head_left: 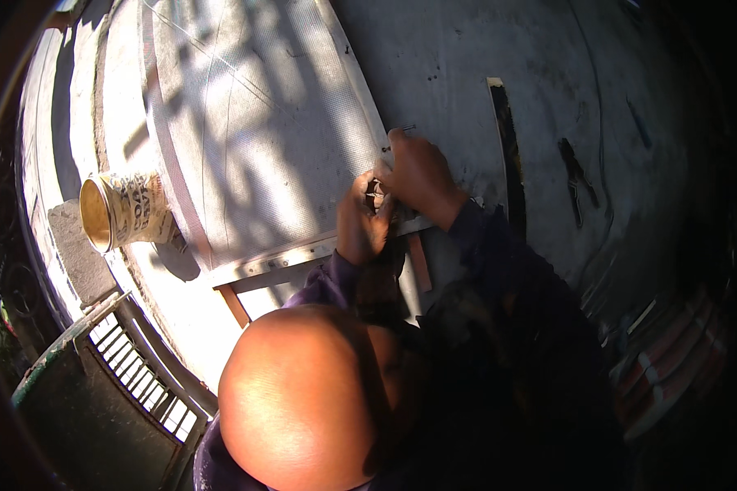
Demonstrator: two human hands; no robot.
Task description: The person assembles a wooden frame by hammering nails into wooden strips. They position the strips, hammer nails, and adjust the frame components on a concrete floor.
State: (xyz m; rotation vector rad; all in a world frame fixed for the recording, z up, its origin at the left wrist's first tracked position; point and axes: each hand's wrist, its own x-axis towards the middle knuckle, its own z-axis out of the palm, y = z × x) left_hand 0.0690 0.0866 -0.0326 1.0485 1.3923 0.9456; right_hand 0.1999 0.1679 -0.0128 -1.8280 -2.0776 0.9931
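Both hands meet at the corner of the mesh screen frame (254, 155). The left hand (362, 221) pinches a small fastener (376, 196), too small to identify; the right hand (418, 173) closes beside it. A tin can (123, 210) lies left of the frame.

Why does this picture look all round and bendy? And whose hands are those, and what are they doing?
The picture comes from a small camera worn on a person's head, looking down. Its lens sees very wide, so straight edges bend near the rim. No machine here, just a person's two bare hands. The round shape at the bottom is a knee, I think.

The left hand and right hand meet at the corner of a frame covered with fine mesh. Their fingers pinch something tiny there; I cannot tell what.

The frame lies on concrete ground. Beside it a printed can lies on its side, a dark strip lies to the right, and further right what looks like pliers.
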